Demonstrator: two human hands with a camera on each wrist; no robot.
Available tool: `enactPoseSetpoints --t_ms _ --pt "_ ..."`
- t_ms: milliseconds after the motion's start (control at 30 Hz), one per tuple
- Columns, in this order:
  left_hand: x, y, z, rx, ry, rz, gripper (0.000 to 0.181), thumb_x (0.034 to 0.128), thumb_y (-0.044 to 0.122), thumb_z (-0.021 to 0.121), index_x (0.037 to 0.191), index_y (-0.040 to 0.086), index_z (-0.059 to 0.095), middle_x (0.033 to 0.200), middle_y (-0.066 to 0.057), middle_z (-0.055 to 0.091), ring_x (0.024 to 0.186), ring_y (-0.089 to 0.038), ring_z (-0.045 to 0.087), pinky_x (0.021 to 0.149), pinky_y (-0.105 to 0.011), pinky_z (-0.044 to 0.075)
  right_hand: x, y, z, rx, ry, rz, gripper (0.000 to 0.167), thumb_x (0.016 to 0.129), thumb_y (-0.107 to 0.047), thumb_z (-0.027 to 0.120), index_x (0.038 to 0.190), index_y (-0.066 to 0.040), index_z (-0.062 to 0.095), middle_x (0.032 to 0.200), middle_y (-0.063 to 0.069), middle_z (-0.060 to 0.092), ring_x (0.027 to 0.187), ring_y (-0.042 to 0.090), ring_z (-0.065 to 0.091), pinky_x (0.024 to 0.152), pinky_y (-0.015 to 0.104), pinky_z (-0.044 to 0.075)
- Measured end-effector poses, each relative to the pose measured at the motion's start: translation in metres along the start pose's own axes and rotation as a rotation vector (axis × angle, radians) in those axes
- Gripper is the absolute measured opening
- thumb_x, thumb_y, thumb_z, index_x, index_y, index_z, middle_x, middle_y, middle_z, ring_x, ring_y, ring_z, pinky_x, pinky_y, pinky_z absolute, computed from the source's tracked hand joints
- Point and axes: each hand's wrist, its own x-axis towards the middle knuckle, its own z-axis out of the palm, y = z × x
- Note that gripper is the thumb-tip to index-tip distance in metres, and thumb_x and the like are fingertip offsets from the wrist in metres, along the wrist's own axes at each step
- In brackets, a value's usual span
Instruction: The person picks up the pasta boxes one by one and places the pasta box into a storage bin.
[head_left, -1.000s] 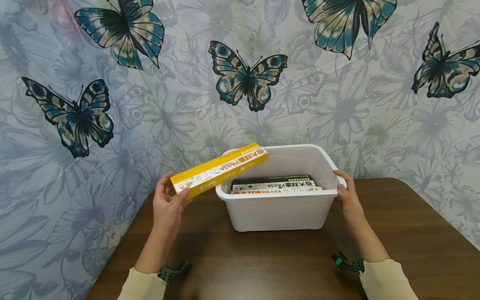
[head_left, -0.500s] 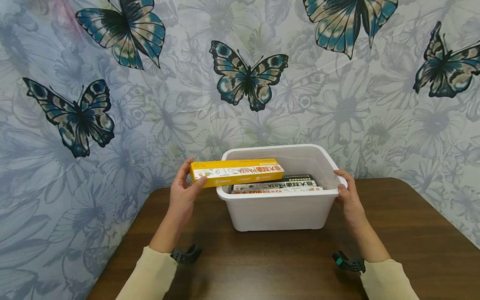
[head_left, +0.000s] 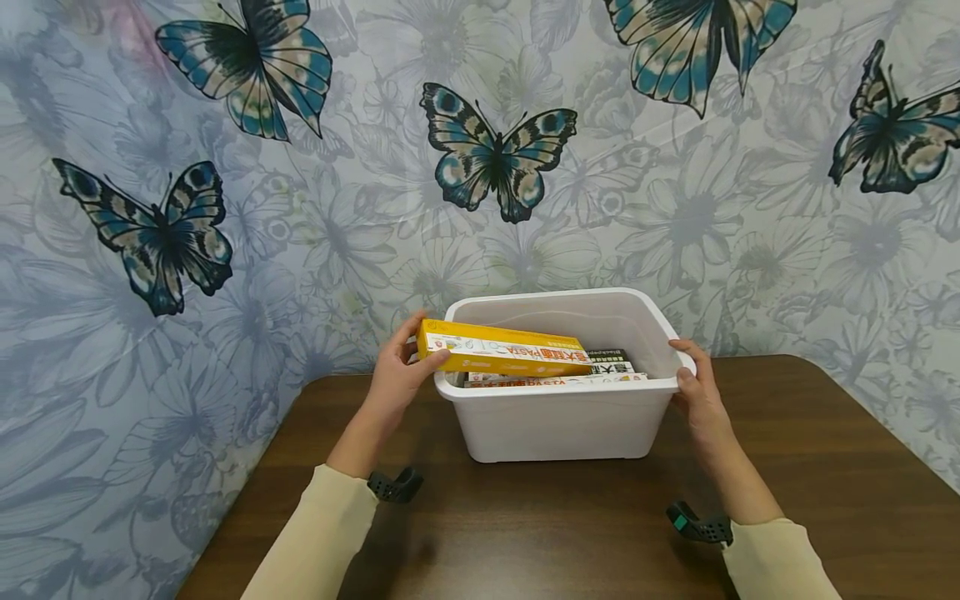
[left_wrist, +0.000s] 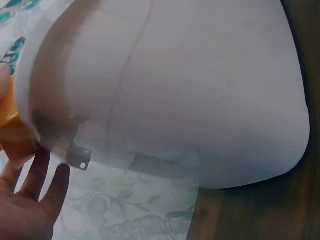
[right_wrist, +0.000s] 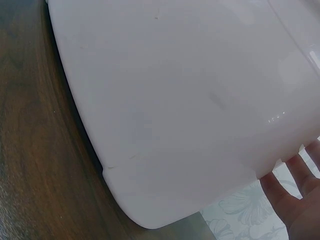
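My left hand (head_left: 401,371) pinches the left end of a yellow pasta box (head_left: 502,348), thumb in front and fingers behind. The box slants down to the right across the mouth of a white plastic bin (head_left: 558,425); its right end lies over the boxes inside. Among those are a black-and-white pasta box (head_left: 611,361) and a white box with orange lettering (head_left: 555,382), both partly hidden. At the bin's right rim, my right hand (head_left: 701,392) grips the edge between thumb and fingers. In the left wrist view, the yellow box (left_wrist: 15,132) shows beside the bin's wall (left_wrist: 200,90).
The bin stands on a dark brown wooden table (head_left: 525,533). Close behind it rises a pale floral wall covering with butterflies (head_left: 498,158). Black bands (head_left: 395,485) circle both wrists.
My left hand has carried the yellow pasta box rightward and lowered it over the bin. Its right end has swung from pointing up to pointing down. The right hand stays at the rim.
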Motion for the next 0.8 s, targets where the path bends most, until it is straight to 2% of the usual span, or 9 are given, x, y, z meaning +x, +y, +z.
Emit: enactPoseSetpoints --t_ms 133,267,333,433,600,733,800 --pt "0.009 0.000 0.008 0.103 -0.031 -0.010 0.075 0.0859 0.028 0.079 0.151 0.028 0.042 0.147 0.000 0.042 0.129 -0.024 0.045 0.105 -0.040 0.046 0.000 0.000 0.000 -0.006 0.002 -0.001 0.047 0.105 -0.033 0.034 0.151 -0.025 0.031 0.157 -0.008 0.020 0.134 0.014 0.029 0.100 0.036 0.028" --pt "0.017 0.003 0.016 0.183 -0.055 -0.035 0.078 0.0833 0.032 0.081 0.151 0.027 0.042 0.149 -0.001 0.043 0.139 -0.027 0.038 0.117 -0.053 0.031 0.000 -0.001 0.000 -0.024 0.001 0.012 0.047 0.105 -0.034 0.034 0.151 -0.026 0.030 0.158 -0.007 0.018 0.134 0.014 0.029 0.104 0.040 0.028" --pt "0.021 0.005 0.019 0.213 -0.054 -0.059 0.078 0.0825 0.032 0.082 0.151 0.029 0.043 0.151 0.000 0.043 0.144 -0.027 0.033 0.120 -0.057 0.023 0.000 -0.002 0.000 -0.030 -0.001 0.019 0.047 0.105 -0.035 0.033 0.151 -0.027 0.030 0.159 -0.007 0.017 0.135 0.014 0.029 0.107 0.044 0.027" --pt "0.026 0.007 0.022 0.246 -0.056 -0.089 0.078 0.0820 0.029 0.082 0.150 0.029 0.044 0.150 0.000 0.046 0.146 -0.027 0.030 0.121 -0.061 0.018 0.000 -0.003 0.001 -0.028 -0.002 0.020 0.047 0.105 -0.035 0.034 0.151 -0.027 0.030 0.158 -0.007 0.018 0.134 0.014 0.029 0.108 0.046 0.026" --pt "0.033 0.007 0.024 0.311 -0.094 -0.093 0.079 0.0832 0.024 0.081 0.152 0.023 0.042 0.151 -0.002 0.047 0.144 -0.028 0.034 0.121 -0.056 0.022 0.000 -0.002 0.000 -0.016 0.003 0.003 0.047 0.105 -0.035 0.035 0.150 -0.025 0.031 0.156 -0.007 0.021 0.132 0.014 0.031 0.100 0.037 0.030" --pt "0.034 0.006 0.023 0.379 -0.108 -0.099 0.078 0.0851 0.026 0.079 0.153 0.022 0.040 0.157 -0.005 0.041 0.145 -0.031 0.036 0.118 -0.055 0.031 0.000 -0.001 0.000 -0.024 0.003 0.006 0.047 0.105 -0.034 0.034 0.151 -0.026 0.030 0.155 -0.008 0.021 0.131 0.014 0.031 0.099 0.035 0.031" --pt "0.032 0.005 0.022 0.382 -0.105 -0.111 0.077 0.0865 0.028 0.077 0.153 0.023 0.039 0.160 -0.005 0.036 0.146 -0.032 0.035 0.116 -0.055 0.033 0.000 0.000 0.000 -0.030 0.001 0.007 0.047 0.105 -0.034 0.034 0.151 -0.026 0.030 0.155 -0.008 0.021 0.131 0.014 0.032 0.099 0.036 0.031"
